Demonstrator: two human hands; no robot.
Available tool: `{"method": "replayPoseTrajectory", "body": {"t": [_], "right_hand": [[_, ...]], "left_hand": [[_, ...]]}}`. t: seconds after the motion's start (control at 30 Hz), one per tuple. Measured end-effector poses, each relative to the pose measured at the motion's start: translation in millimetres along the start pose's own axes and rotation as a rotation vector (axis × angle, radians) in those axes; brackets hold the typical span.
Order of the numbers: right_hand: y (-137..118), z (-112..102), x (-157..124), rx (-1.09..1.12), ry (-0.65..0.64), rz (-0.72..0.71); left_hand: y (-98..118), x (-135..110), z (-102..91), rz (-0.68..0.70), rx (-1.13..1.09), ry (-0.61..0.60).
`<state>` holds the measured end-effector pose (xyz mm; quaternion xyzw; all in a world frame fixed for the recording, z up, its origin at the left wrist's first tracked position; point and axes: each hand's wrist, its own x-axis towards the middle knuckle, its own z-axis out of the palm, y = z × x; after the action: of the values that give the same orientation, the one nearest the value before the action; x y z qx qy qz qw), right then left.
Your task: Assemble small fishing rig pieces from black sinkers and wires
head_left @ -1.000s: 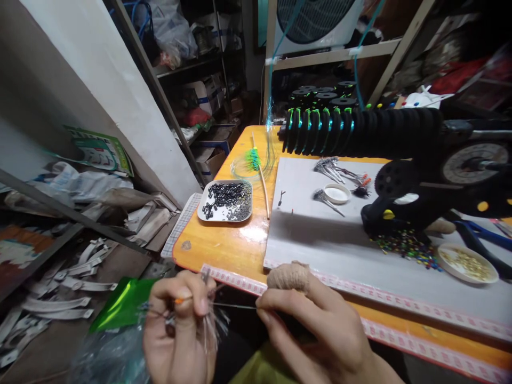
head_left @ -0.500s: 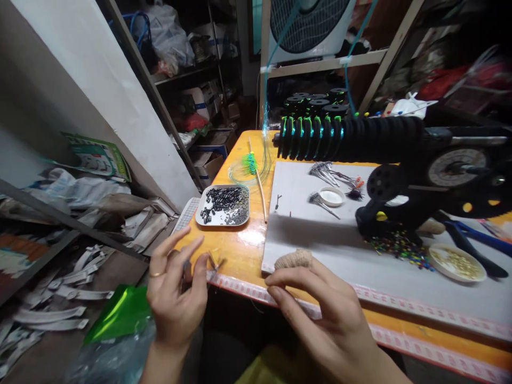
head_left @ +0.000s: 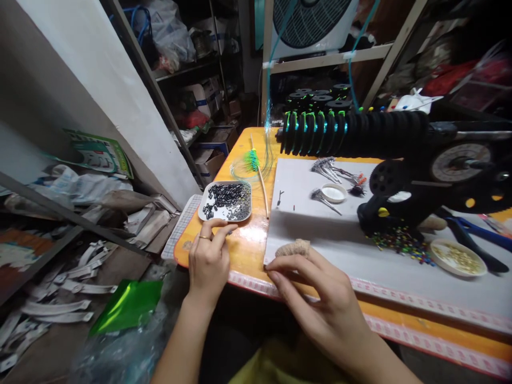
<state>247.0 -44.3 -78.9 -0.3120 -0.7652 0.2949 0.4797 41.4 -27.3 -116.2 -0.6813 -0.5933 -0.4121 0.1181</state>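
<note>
My left hand point(head_left: 210, 256) is at the near edge of a white tray point(head_left: 207, 214), its fingers stretched towards it and apart; the thumb is hidden. Small black tubes point(head_left: 226, 196) and smaller grey pieces point(head_left: 241, 209) fill the tray. Over the front edge of a white board point(head_left: 340, 224), my right hand point(head_left: 316, 290) has thumb and index finger pinched together. Whatever may be between those tips is too small to name. A tan wrap point(head_left: 294, 248) covers another finger of this hand.
A black machine with a ribbed roller point(head_left: 356, 130) overhangs the board. Under it lie coloured beads point(head_left: 402, 246), a dish of gold pieces point(head_left: 458, 258) and grey bristly bundles point(head_left: 325, 169). A stick with green fibres point(head_left: 262, 184) rests right of the tray.
My left hand has moved right and forward to the tray. A small blurred brown thing beside its fingers no longer shows. The right hand keeps its pinch almost in place.
</note>
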Motion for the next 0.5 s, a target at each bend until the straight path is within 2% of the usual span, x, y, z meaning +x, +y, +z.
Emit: {"method": "replayPoseTrajectory", "body": {"t": [0.17, 0.3, 0.37, 0.43, 0.5], "right_hand": [[2, -9, 3, -0.081, 0.057, -0.018], [0, -19, 4, -0.081, 0.079, 0.01], [-3, -22, 4, -0.046, 0.062, 0.046], [-6, -23, 3, 0.001, 0.047, 0.075], [-9, -22, 2, 0.049, 0.036, 0.097]], "left_hand": [[-3, 0, -1.4, -0.072, -0.129, 0.131], [15, -12, -7.8, -0.107, -0.307, 0.23], [32, -20, -12.1, -0.112, -0.408, 0.204], [51, -28, -14.5, -0.146, -0.544, 0.104], [66, -33, -14.1, -0.239, -0.756, -0.013]]}}
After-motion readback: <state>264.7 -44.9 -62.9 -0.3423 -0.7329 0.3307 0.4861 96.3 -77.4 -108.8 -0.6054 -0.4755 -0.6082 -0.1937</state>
